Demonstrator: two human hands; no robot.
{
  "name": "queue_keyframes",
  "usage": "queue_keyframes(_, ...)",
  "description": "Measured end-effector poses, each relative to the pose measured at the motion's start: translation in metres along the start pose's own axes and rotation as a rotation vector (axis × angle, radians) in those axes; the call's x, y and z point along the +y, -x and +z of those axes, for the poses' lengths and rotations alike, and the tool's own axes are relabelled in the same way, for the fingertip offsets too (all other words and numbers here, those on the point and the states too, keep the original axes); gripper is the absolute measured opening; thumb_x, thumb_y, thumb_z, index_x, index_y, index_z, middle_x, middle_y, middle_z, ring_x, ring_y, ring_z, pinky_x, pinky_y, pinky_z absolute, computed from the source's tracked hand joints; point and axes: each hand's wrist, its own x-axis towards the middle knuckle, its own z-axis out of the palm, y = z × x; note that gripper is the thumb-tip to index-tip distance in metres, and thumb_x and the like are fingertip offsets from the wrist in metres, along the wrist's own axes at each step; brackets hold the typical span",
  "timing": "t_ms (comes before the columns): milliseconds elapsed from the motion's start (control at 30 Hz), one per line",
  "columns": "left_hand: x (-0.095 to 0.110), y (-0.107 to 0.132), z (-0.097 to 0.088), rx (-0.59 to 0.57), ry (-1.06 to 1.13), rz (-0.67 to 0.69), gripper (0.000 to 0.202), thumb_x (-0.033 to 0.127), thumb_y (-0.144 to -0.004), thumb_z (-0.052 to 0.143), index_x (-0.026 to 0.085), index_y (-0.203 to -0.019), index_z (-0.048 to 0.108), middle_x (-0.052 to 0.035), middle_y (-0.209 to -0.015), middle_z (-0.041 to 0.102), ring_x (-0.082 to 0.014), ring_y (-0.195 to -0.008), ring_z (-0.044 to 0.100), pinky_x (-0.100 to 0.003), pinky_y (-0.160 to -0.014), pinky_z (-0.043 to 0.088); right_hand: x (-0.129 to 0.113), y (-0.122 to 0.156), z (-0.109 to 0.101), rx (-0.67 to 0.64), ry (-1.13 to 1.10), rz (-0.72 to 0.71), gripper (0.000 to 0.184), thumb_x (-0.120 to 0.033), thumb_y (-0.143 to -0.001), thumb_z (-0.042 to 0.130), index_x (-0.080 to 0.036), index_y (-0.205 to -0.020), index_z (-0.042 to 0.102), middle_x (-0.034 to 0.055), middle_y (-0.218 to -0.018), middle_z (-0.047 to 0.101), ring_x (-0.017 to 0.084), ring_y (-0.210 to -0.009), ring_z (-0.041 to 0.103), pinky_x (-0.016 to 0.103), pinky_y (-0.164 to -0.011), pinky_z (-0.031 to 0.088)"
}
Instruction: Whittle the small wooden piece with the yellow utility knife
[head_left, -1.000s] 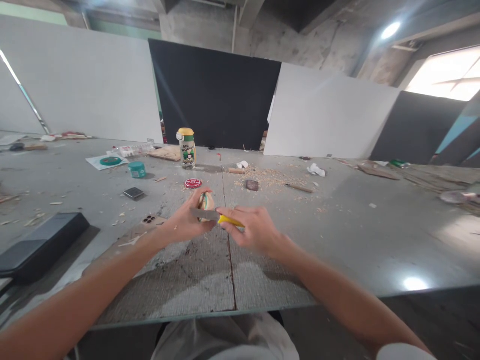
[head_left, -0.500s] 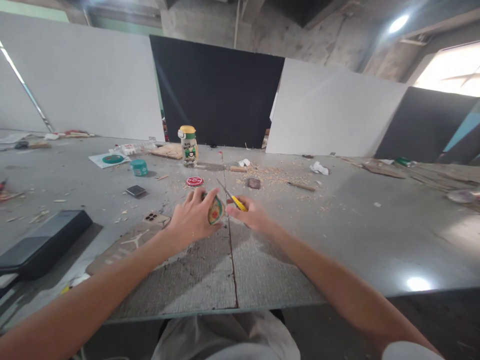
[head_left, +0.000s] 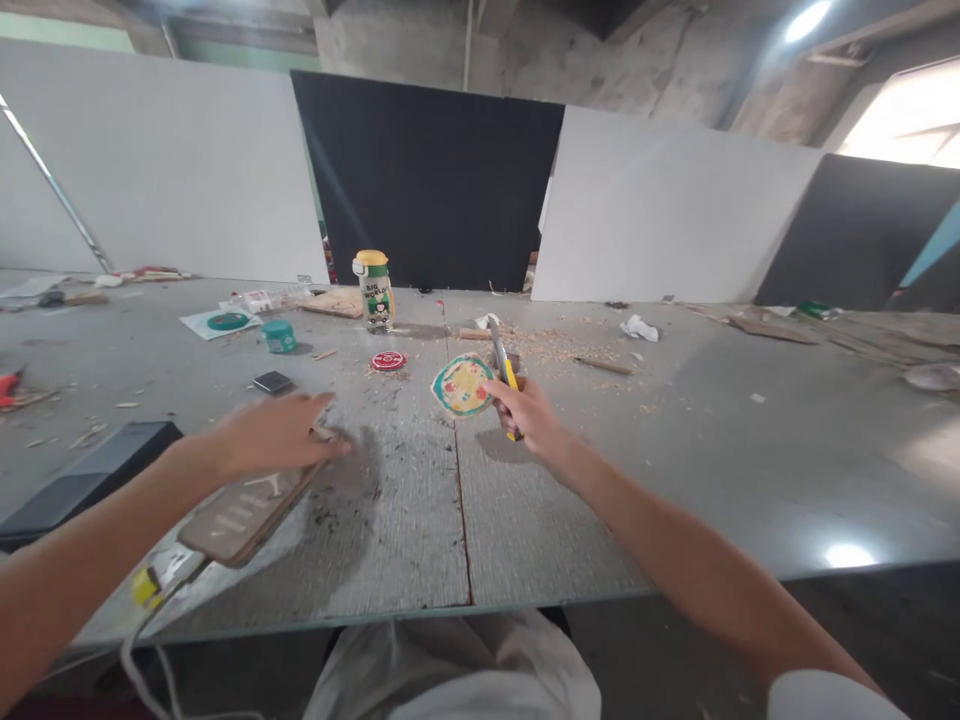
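Observation:
My right hand (head_left: pixel 526 412) is closed round a yellow-handled knife (head_left: pixel 504 368), blade pointing up and away. Against its thumb and fingertips stands a round painted wooden disc (head_left: pixel 460 386), green-rimmed with yellow and red patches, face toward me; it seems pinched in the same hand. My left hand (head_left: pixel 271 436) is blurred, fingers stretched flat over the far end of a brown-cased phone (head_left: pixel 241 512) that lies on the grey table (head_left: pixel 420 540).
Behind stand a yellow-capped bottle (head_left: pixel 373 292), a red lid (head_left: pixel 388 361), a teal jar (head_left: pixel 278 337) and a small dark tile (head_left: pixel 271 382). Wood shavings (head_left: pixel 559 348) and a tissue (head_left: pixel 639 327) lie far right. A black case (head_left: pixel 82 482) and a cable (head_left: pixel 146 645) sit at left.
My left hand has let go of the disc and swung left onto the phone. The right hand now has the disc with the knife, and the blade has turned upward.

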Motion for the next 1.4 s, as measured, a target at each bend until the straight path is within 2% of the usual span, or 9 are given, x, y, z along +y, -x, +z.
queue_keyframes(67,-0.011,0.016,0.011,-0.088,-0.123,-0.046,0.086,0.067,-0.077,0.054,0.011,-0.141,0.046,-0.0236,-0.121,0.063,-0.0445,-0.112,0.057,-0.049,-0.092,0.041,0.0,0.002,0.001,-0.018,0.008,-0.025,0.03,-0.041,-0.075,0.066,-0.022,-0.067,0.045,-0.01,-0.048,0.037,0.003,-0.033,0.029,0.021,-0.031,0.022)
queue_keyframes(233,-0.01,0.039,0.03,0.007,-0.167,-0.171,0.078,0.064,-0.084,0.038,0.012,-0.142,0.038,-0.0223,-0.117,0.063,-0.0439,-0.107,0.059,-0.049,-0.085,0.043,-0.001,0.003,0.002,-0.045,0.034,-0.057,0.031,-0.043,-0.074,0.067,-0.021,-0.067,0.046,-0.0106,-0.047,0.035,0.003,-0.034,0.028,0.021,-0.032,0.02)
queue_keyframes(700,-0.007,0.045,0.029,0.055,-0.21,-0.273,0.092,0.074,-0.081,0.034,0.005,-0.141,0.033,-0.0251,-0.107,0.066,-0.0437,-0.106,0.061,-0.044,-0.083,0.044,0.004,-0.001,0.001,-0.041,0.07,-0.075,0.029,-0.043,-0.076,0.064,-0.022,-0.068,0.046,-0.0089,-0.051,0.038,0.003,-0.035,0.031,0.022,-0.032,0.02)
queue_keyframes(933,-0.009,0.046,0.03,0.024,-0.151,-0.304,0.084,0.079,-0.079,0.034,0.013,-0.129,0.046,-0.0237,-0.123,0.06,-0.0457,-0.11,0.058,-0.05,-0.086,0.044,0.006,0.002,0.004,-0.078,0.086,-0.083,0.032,-0.044,-0.075,0.066,-0.021,-0.065,0.048,-0.0088,-0.049,0.038,0.003,-0.036,0.029,0.021,-0.032,0.019)
queue_keyframes(1100,-0.017,0.036,0.023,-0.058,-0.061,-0.253,0.086,0.074,-0.077,0.045,0.013,-0.137,0.043,-0.0263,-0.135,0.051,-0.048,-0.117,0.054,-0.056,-0.095,0.04,0.004,0.008,0.009,-0.149,0.044,-0.104,0.031,-0.045,-0.074,0.066,-0.021,-0.065,0.049,-0.0096,-0.048,0.037,0.003,-0.036,0.03,0.019,-0.032,0.019)
queue_keyframes(1200,-0.003,0.02,0.015,-0.03,0.174,-0.075,0.092,0.066,-0.074,0.059,0.012,-0.144,0.035,-0.0234,-0.151,0.034,-0.0444,-0.132,0.042,-0.053,-0.108,0.033,0.006,0.009,0.011,-0.22,-0.016,-0.081,0.032,-0.047,-0.072,0.068,-0.02,-0.066,0.052,-0.0094,-0.048,0.039,0.004,-0.034,0.029,0.02,-0.031,0.019)
queue_keyframes(1267,0.022,0.007,0.01,-0.009,0.553,0.116,0.09,0.058,-0.076,0.062,0.02,-0.149,0.025,-0.0163,-0.156,0.028,-0.0359,-0.135,0.041,-0.046,-0.106,0.041,0.009,0.009,0.011,-0.26,-0.048,-0.078,0.032,-0.048,-0.072,0.068,-0.02,-0.066,0.053,-0.0095,-0.046,0.039,0.004,-0.033,0.029,0.02,-0.031,0.019)
queue_keyframes(1333,0.055,-0.005,0.008,-0.138,0.986,0.3,0.083,0.049,-0.078,0.064,0.028,-0.148,0.025,-0.0118,-0.156,0.031,-0.0322,-0.135,0.044,-0.044,-0.1,0.048,0.013,0.009,0.011,-0.308,-0.067,-0.078,0.032,-0.048,-0.072,0.068,-0.02,-0.066,0.053,-0.0094,-0.045,0.041,0.005,-0.033,0.03,0.02,-0.032,0.021)
queue_keyframes(1400,0.086,-0.015,0.01,-0.386,1.308,0.367,0.073,0.042,-0.079,0.064,0.031,-0.144,0.033,-0.0122,-0.147,0.045,-0.0335,-0.128,0.051,-0.049,-0.093,0.053,0.014,0.008,0.01,-0.352,-0.061,-0.075,0.032,-0.049,-0.072,0.068,-0.021,-0.066,0.052,-0.0088,-0.046,0.043,0.005,-0.033,0.033,0.021,-0.033,0.024)
